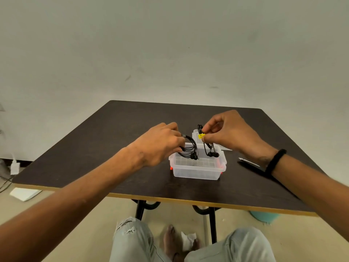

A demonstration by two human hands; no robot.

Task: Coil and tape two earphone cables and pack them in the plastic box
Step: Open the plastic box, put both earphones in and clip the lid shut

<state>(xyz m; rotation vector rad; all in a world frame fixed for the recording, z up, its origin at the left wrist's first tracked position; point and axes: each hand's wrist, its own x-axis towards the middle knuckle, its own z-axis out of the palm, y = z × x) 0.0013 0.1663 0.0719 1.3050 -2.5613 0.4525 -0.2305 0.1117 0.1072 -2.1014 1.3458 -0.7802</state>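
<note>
While both hands work above it, plastic box (197, 168): clear, open-topped, orange latches, standing near the tabletop's (117, 140) middle, well in from every edge; bare dark surface lies to its left and toward the near edge. Left hand (160, 143): fingers curled round a black coiled earphone cable (188, 150), held over the box's left end, earbuds dipping at the rim. Right hand (229, 133): thumb and fingers pinch a second coiled cable (206, 148) at its yellow tape (201, 136), earbuds hanging over the box's right end. Lid (196, 138): just behind the box, largely hidden by cables and hand. Dark flat object (249, 163): right of the box, partly under the right wrist, too unclear to identify. Black wristband (275, 160): right wrist.
</note>
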